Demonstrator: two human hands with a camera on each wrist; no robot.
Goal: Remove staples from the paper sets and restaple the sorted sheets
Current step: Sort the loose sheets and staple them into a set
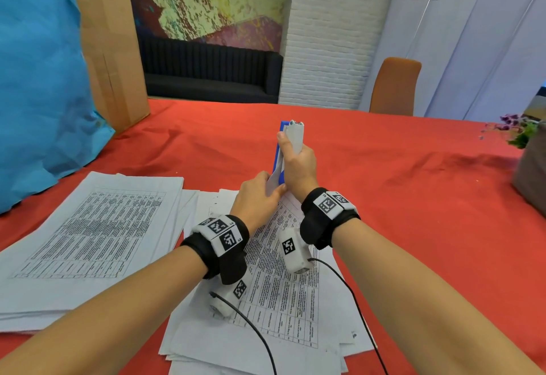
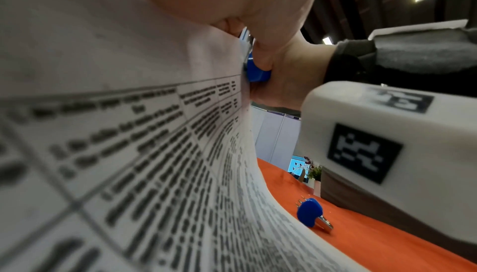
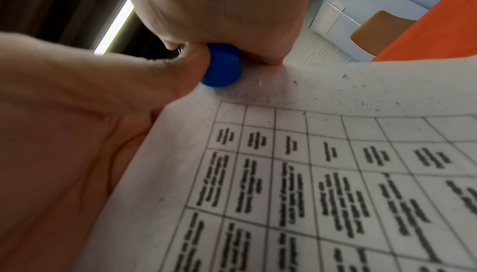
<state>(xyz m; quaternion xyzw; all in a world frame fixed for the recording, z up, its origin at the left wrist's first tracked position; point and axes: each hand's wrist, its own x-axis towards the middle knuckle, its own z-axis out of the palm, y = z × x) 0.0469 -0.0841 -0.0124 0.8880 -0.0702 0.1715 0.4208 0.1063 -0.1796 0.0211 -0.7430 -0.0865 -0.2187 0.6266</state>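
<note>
Your right hand (image 1: 297, 168) hides the stapler (image 1: 291, 141) mouth, its front end buried behind the lifted sheet corner (image 1: 273, 182), table print too blurred to read, near papers (image 1: 266, 354) cut off by the frame edge.

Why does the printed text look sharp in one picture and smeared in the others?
In the head view the left paper stack is in fair focus, though the wide lens bends the table edges. In the left wrist view the lifted sheet sits too near the lens, so its print is blurred; the blue staple remover behind is crisper. In the right wrist view the stapler and table grid look soft.
</note>
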